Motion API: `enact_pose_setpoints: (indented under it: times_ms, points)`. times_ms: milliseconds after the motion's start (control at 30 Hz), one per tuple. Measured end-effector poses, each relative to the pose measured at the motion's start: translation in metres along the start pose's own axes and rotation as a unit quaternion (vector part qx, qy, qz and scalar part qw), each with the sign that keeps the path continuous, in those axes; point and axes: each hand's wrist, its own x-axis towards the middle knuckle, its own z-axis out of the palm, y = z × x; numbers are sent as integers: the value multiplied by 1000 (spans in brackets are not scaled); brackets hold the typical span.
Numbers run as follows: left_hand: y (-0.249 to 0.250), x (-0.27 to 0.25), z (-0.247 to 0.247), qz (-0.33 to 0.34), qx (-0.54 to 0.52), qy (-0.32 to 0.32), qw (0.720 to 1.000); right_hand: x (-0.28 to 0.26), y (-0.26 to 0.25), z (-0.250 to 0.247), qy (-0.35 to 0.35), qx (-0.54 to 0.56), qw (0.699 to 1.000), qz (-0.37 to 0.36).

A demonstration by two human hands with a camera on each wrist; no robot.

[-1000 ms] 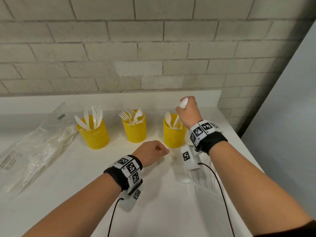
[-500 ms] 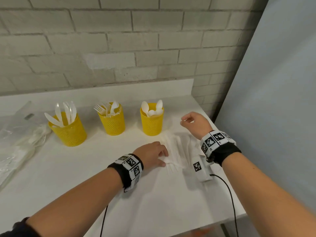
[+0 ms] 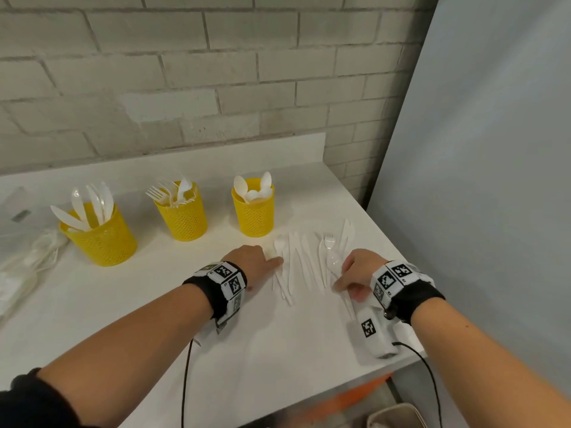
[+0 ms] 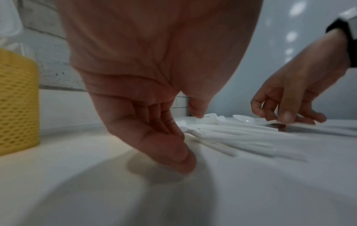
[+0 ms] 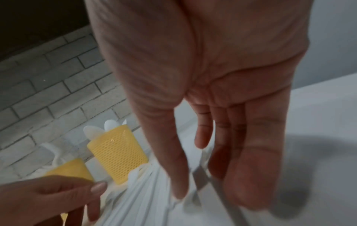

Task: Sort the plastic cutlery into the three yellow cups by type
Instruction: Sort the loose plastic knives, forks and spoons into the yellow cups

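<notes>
Three yellow mesh cups stand in a row at the back: the left cup [image 3: 99, 239] holds knives, the middle cup [image 3: 183, 216] forks, the right cup [image 3: 254, 213] spoons. Loose white cutlery [image 3: 304, 262] lies fanned on the white table [image 3: 278, 341] in front of the right cup. My left hand [image 3: 273, 261] rests at the pile's left side, its index finger touching the handles [image 4: 216, 137]. My right hand [image 3: 343, 278] reaches down at the pile's right side. Its thumb and fingers [image 5: 179, 188] pinch the handle of a clear spoon [image 3: 333, 260].
A clear plastic bag [image 3: 27, 267] with more cutlery lies at the far left. A brick wall runs behind the cups, and a grey panel [image 3: 482, 180] stands on the right, close to the table's right edge. A bin [image 3: 398, 415] sits below the front corner.
My right hand has left the right cup, where it held a spoon, and come down onto the pile. My left hand has moved forward from a fist to touch the pile.
</notes>
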Motion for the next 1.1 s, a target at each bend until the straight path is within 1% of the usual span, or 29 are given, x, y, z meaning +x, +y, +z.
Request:
enact_pose_setpoints:
  times_ms: [133, 267, 367, 400, 467, 533, 600, 667, 733, 800, 867, 1000, 1100]
  points:
    - [4, 2, 7, -14, -34, -26, 999, -6, -12, 4, 7, 13, 1000, -3]
    - [6, 4, 6, -28, -89, -34, 995, -4, -35, 13, 47, 90, 992, -70]
    - [6, 5, 5, -42, -128, -25, 991, 0, -47, 30, 37, 110, 990, -86]
    - [7, 5, 4, -46, -128, -19, 991, 2, -48, 33, 32, 107, 990, -90]
    - [5, 6, 2, -60, -142, -4, 988, 5, -46, 31, 47, 57, 993, -90]
    - [4, 7, 2, -71, -161, 5, 984, 9, -39, 17, 102, -1, 992, -78]
    - [7, 7, 2, -67, -161, 3, 985, 15, -26, 3, 131, -34, 990, -48]
    - [12, 7, 2, -60, -157, -16, 986, 19, -18, -4, 95, -96, 990, -30]
    - [18, 8, 4, -45, -146, -36, 988, 24, -16, 0, 59, -128, 989, -36]
    - [21, 13, 10, -21, -126, -40, 991, 25, -18, 7, 45, -121, 990, -57]
    - [21, 17, 14, -15, -118, -31, 992, 25, -23, 15, 32, -116, 990, -75]
    - [20, 23, 8, -11, -151, -25, 988, 22, -37, 28, -10, -130, 986, -106]
    - [18, 22, 1, 12, -116, -23, 993, 18, -47, 35, -39, -106, 984, -137]
